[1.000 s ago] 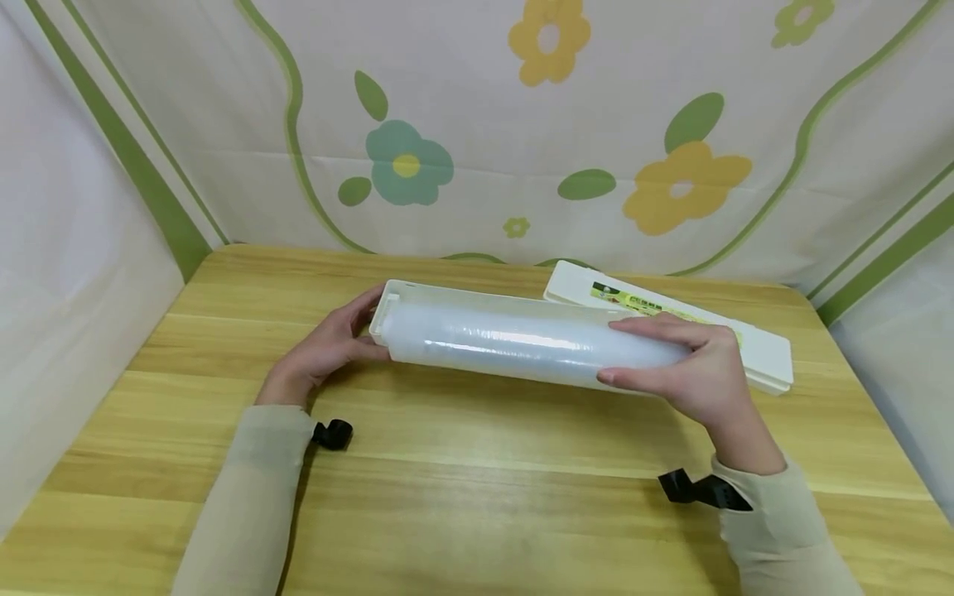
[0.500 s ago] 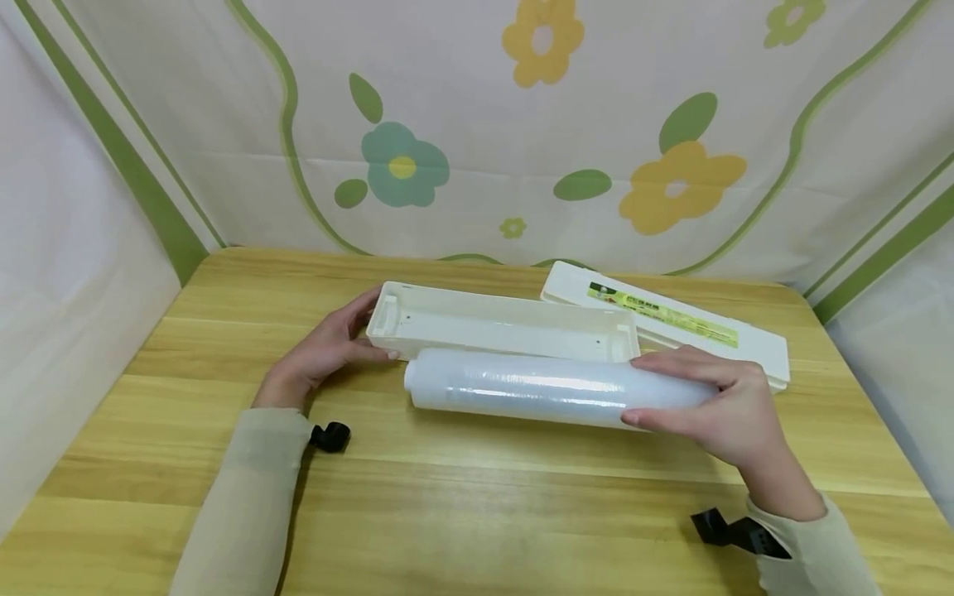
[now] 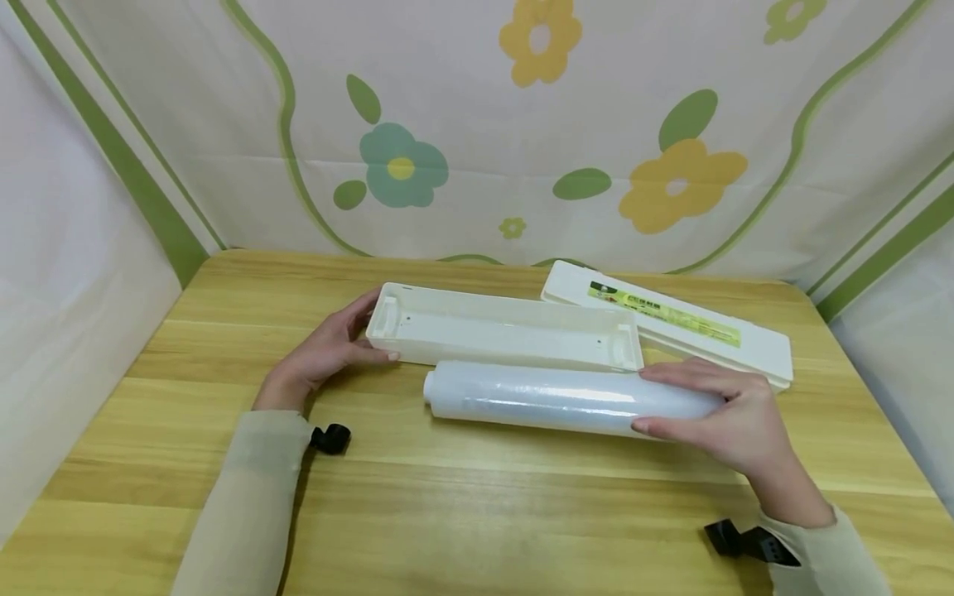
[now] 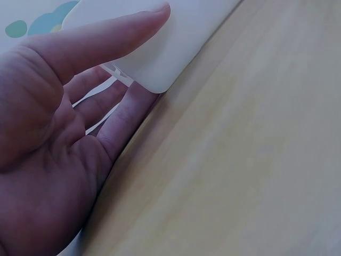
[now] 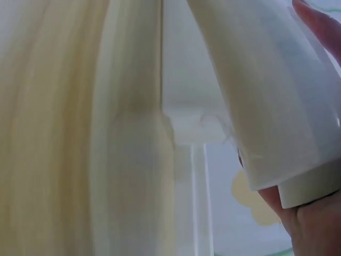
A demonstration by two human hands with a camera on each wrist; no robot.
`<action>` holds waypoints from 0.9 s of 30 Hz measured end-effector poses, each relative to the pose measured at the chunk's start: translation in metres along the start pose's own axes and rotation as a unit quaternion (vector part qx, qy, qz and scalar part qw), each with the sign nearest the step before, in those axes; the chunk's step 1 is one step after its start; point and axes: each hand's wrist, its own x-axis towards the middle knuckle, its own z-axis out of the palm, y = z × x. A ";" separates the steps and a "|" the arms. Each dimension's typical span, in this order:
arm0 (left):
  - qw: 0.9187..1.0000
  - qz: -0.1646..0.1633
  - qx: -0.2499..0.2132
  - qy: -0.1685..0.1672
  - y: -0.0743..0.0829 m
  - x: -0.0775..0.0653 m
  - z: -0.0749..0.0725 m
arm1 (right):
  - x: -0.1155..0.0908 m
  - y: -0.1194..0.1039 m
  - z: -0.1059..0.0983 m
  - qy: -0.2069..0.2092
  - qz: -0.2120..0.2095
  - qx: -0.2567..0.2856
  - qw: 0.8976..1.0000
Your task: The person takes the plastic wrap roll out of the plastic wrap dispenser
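Note:
My right hand (image 3: 734, 414) grips a roll of cling film (image 3: 537, 399) near its right end, thumb on the near side and fingers over the far side. In the right wrist view the roll (image 5: 266, 90) slants away from the palm, its core end (image 5: 311, 184) by the hand. My left hand (image 3: 324, 348) holds the left end of a long cream box (image 3: 514, 310) that lies uncovered behind the roll. The left wrist view shows the thumb (image 4: 117, 34) along the box's end wall (image 4: 186, 32) and the other fingers round its far side.
Behind the box, to the right, lies its long white lid (image 3: 763, 352) with a green and yellow label (image 3: 663, 314). All of it rests on a wooden table (image 3: 477, 513). A flower-printed cloth (image 3: 477, 108) hangs at the back and sides.
My right hand has lifted the cling film roll out of the box and brought it toward me and to the right. My left hand stays at the box's left end.

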 end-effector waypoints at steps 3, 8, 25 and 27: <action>1.000 -0.002 0.001 0.002 0.000 0.000 0.000 | 0.000 0.002 -0.003 -0.014 0.038 -0.010 0.999; 1.000 -0.003 0.003 0.003 0.000 0.000 0.000 | 0.000 0.004 -0.008 -0.034 0.085 -0.017 0.996; 1.000 -0.006 0.000 -0.003 0.000 0.000 0.000 | -0.006 0.020 -0.016 -0.107 0.178 -0.044 0.977; 1.000 -0.007 -0.001 -0.003 0.000 0.000 -0.001 | -0.006 0.022 -0.016 -0.113 0.173 -0.047 0.977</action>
